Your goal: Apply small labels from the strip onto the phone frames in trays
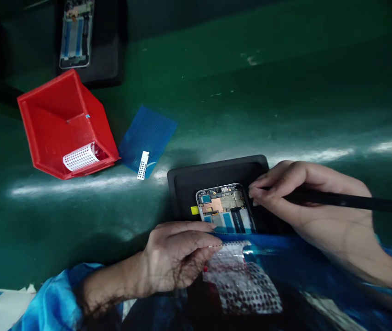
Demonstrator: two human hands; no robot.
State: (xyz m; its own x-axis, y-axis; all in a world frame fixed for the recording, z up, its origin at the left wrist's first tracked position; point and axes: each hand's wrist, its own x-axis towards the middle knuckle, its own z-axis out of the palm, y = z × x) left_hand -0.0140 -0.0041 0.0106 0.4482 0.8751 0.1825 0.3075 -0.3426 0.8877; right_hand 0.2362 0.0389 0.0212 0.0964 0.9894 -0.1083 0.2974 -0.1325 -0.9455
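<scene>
The opened phone (213, 204), its boards exposed, lies on a black tray (185, 184) in front of the person; its lower end is hidden behind the sheet and the left hand. The tray presumably gives it a steady, protected bed. A yellow tab (195, 210) projects at its left side.

The left hand (178, 253) is nearly closed, thumb and fingers pinching the edge of a blue film (271, 243) with a white perforated sheet (251, 292). Holding it this near the phone seems meant to keep it within short reach of the other hand.

The right hand (285, 193) has its fingertips drawn together around a black pen-like tool (340, 200). The grip is far forward, likely for fine control. The tip is concealed; I cannot tell whether it touches the phone.

Left of the tray, a red bin (97, 119) contains a curled perforated piece (78, 157). Just beside it, a blue sheet (150, 131) bears a dotted strip (143, 165). A second phone (75, 39) rests on another black tray (109, 50), well apart, apparently to leave working room.
</scene>
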